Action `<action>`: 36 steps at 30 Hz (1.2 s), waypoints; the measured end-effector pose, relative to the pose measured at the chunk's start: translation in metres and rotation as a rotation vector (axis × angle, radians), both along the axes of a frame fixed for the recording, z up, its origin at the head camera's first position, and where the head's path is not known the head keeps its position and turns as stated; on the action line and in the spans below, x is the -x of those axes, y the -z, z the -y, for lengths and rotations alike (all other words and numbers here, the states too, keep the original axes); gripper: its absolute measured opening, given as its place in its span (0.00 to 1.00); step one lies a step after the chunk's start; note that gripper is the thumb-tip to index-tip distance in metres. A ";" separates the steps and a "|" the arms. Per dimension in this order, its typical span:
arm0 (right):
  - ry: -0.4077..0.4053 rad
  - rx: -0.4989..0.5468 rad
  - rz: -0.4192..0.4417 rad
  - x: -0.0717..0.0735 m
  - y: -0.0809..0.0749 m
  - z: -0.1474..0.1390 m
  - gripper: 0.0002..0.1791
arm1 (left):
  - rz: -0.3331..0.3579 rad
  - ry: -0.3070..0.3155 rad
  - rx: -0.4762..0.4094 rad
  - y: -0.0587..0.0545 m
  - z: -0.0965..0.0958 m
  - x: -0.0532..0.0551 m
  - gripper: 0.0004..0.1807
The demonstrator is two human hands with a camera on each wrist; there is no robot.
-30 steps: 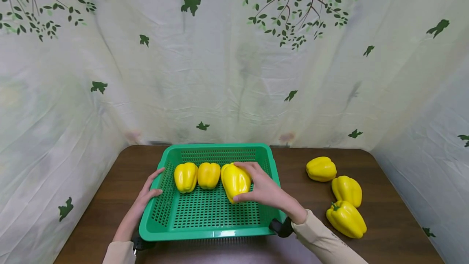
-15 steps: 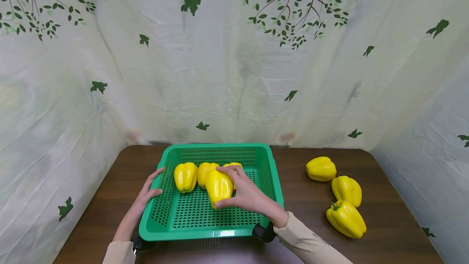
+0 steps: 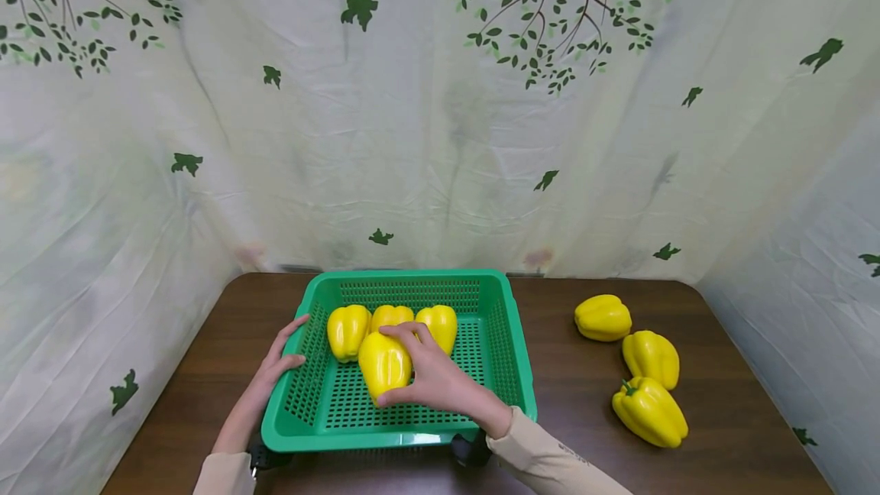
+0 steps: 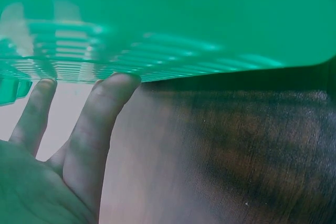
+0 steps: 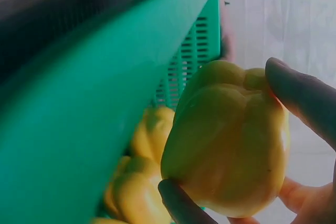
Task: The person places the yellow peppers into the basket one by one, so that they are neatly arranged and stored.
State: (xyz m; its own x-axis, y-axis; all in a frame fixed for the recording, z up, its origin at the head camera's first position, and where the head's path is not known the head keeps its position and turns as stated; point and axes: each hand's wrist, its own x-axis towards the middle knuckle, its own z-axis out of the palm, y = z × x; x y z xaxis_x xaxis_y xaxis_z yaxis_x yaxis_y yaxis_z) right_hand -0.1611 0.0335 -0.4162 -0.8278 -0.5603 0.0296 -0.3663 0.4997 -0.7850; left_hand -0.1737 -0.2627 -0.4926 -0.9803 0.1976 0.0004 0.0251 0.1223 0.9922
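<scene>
The yellow pepper [image 3: 383, 363] sits between the thumb and fingers of the right hand [image 3: 436, 376], pinched across its body and, it seems, held above the basket floor; the gap under it cannot be judged. Just beyond those fingertips stand three peppers in a row: the left pepper [image 3: 347, 331], the middle pepper [image 3: 392, 315], partly hidden, and the right pepper [image 3: 440, 325]. Around them runs the green basket [image 3: 357, 443]. Well left of the pinch, the left hand [image 3: 271, 369] rests at the basket's side, its fingers straight and spread. To the right of the pinching fingers, on the bench [image 3: 560, 384], lie three loose peppers [image 3: 649, 412].

To place the held one well, I would lower it straight, keep the fingertips off the row beyond, loosen the pinch only once the floor bears it, and let the left hand steady the basket.
</scene>
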 end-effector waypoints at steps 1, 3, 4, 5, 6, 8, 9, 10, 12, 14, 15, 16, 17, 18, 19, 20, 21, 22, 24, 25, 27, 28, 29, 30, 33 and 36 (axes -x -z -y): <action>-0.001 -0.001 -0.001 0.000 0.001 0.002 0.47 | 0.002 0.000 0.000 0.000 0.000 0.000 0.32; 0.002 0.000 0.002 -0.001 0.003 0.005 0.47 | 0.013 -0.005 0.003 0.001 0.000 0.000 0.32; 0.003 0.002 0.007 -0.002 0.004 0.007 0.47 | 0.018 -0.007 0.003 0.001 0.000 -0.001 0.32; 0.005 0.005 0.011 -0.002 0.005 0.009 0.46 | 0.022 -0.009 0.002 0.001 0.000 -0.001 0.32; 0.006 0.008 0.015 -0.002 0.006 0.010 0.46 | 0.025 -0.012 0.002 0.001 0.000 -0.001 0.32; 0.008 0.013 0.023 -0.003 0.008 0.013 0.47 | 0.022 -0.012 0.002 0.002 0.000 -0.001 0.32; 0.010 0.016 0.025 -0.003 0.009 0.015 0.47 | 0.017 -0.011 0.000 0.002 0.000 -0.001 0.32; 0.012 0.016 0.026 -0.003 0.010 0.016 0.47 | 0.011 -0.009 -0.001 0.003 0.000 -0.001 0.32; 0.017 0.015 0.028 -0.003 0.011 0.019 0.48 | 0.002 -0.006 -0.004 0.003 0.000 -0.001 0.32; 0.021 0.013 0.029 -0.004 0.012 0.021 0.48 | -0.006 -0.005 -0.008 0.003 0.000 0.000 0.32; 0.023 0.012 0.031 -0.004 0.012 0.022 0.48 | -0.006 -0.004 -0.008 0.003 0.001 0.000 0.32; 0.025 0.012 0.035 -0.004 0.013 0.024 0.48 | -0.006 -0.006 -0.009 0.003 0.001 0.000 0.32; 0.027 0.013 0.039 -0.005 0.013 0.025 0.48 | -0.004 -0.006 -0.009 0.003 0.001 0.000 0.32; 0.029 0.017 0.044 -0.005 0.014 0.026 0.48 | -0.001 -0.006 -0.006 0.002 0.000 0.000 0.32; 0.030 0.022 0.050 -0.006 0.015 0.026 0.47 | 0.002 -0.007 -0.003 0.002 0.000 0.000 0.32; 0.031 0.028 0.055 -0.006 0.015 0.027 0.47 | 0.007 -0.010 0.001 0.002 0.000 0.000 0.32; 0.035 0.032 0.062 -0.006 0.016 0.028 0.47 | 0.012 -0.011 0.003 0.002 0.000 0.000 0.32; 0.036 0.035 0.065 -0.007 0.017 0.029 0.47 | 0.014 -0.013 0.004 0.002 0.000 0.000 0.32; 0.038 0.042 0.067 -0.008 0.018 0.031 0.47 | 0.019 -0.016 0.007 0.001 0.000 0.000 0.32; 0.039 0.043 0.066 -0.008 0.019 0.032 0.47 | 0.020 -0.018 0.005 0.001 0.000 0.001 0.32; 0.041 0.043 0.061 -0.009 0.021 0.035 0.47 | 0.023 -0.019 0.004 0.001 0.001 0.001 0.32; 0.042 0.043 0.055 -0.009 0.022 0.036 0.47 | 0.025 -0.019 0.004 0.001 0.001 0.001 0.32; 0.044 0.044 0.054 -0.009 0.024 0.037 0.48 | 0.027 -0.019 0.004 0.001 0.001 0.001 0.32; 0.046 0.045 0.054 -0.010 0.024 0.038 0.48 | 0.027 -0.018 0.003 0.001 0.001 0.001 0.32; 0.049 0.039 0.049 -0.011 0.027 0.042 0.48 | 0.023 -0.015 0.001 0.002 0.001 0.001 0.32; 0.045 0.030 0.048 -0.012 0.030 0.046 0.47 | 0.009 -0.009 -0.001 0.002 0.001 0.001 0.31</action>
State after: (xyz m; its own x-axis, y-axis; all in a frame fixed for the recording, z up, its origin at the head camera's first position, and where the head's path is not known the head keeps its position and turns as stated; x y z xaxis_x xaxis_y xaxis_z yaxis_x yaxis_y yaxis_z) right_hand -0.1495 -0.0125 -0.4459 -0.8531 -0.5217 0.0058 -0.3057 0.4909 -0.8158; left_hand -0.1748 -0.2640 -0.4944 -0.9820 0.1889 -0.0078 0.0156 0.1216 0.9925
